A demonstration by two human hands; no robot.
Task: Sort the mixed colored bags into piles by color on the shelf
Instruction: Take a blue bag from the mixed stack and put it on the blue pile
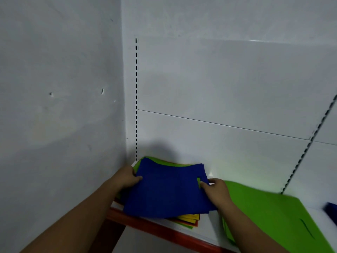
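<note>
A blue bag (167, 190) lies on top of a mixed stack at the left end of the white shelf (209, 229). Green, yellow and red bag edges (189, 219) stick out beneath it. My left hand (127, 177) grips the blue bag's left edge, thumb on top. My right hand (216, 189) pinches its right edge beside a small green tab (198, 182). To the right lies a pile of green bags (269, 216). A bit of another blue bag (331, 209) shows at the far right edge.
The shelf has a red front lip (155, 228) and sits in a corner, with a white wall (60, 106) close on the left. White back panels (228, 88) with slotted uprights (136, 99) rise behind.
</note>
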